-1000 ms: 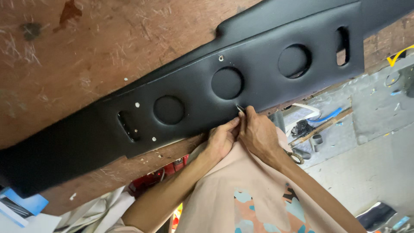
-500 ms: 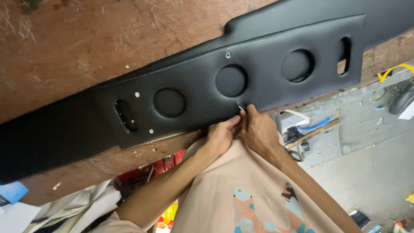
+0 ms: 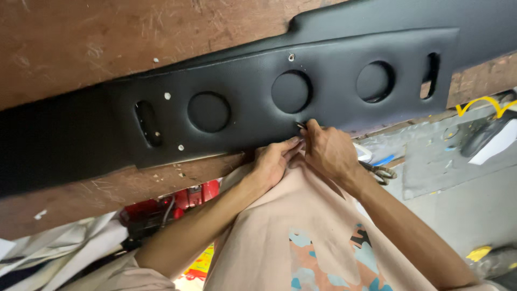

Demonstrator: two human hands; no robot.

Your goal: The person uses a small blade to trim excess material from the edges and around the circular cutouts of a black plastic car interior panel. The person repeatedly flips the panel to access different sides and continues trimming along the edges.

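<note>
A long black leather-covered panel (image 3: 334,64) with three round recesses and two slots lies across a worn wooden table (image 3: 107,37). Both hands meet at its lower edge, under the middle round recess. My right hand (image 3: 329,152) pinches a small thin metal tool (image 3: 299,126), and its tip touches the black covering. My left hand (image 3: 272,161) sits right beside it, fingertips gripping the panel's lower edge. What lies under the fingers is hidden.
Scissors (image 3: 381,172) lie below the table edge to the right of my right wrist. A red machine-like object (image 3: 188,196) sits under the table on the left. A yellow cable (image 3: 482,102) and grey floor lie at the right, pale cloth at the lower left.
Both hands stay at the same spot on the panel's lower edge. Only the view has shifted slightly, so the panel sits a little higher and further right.
</note>
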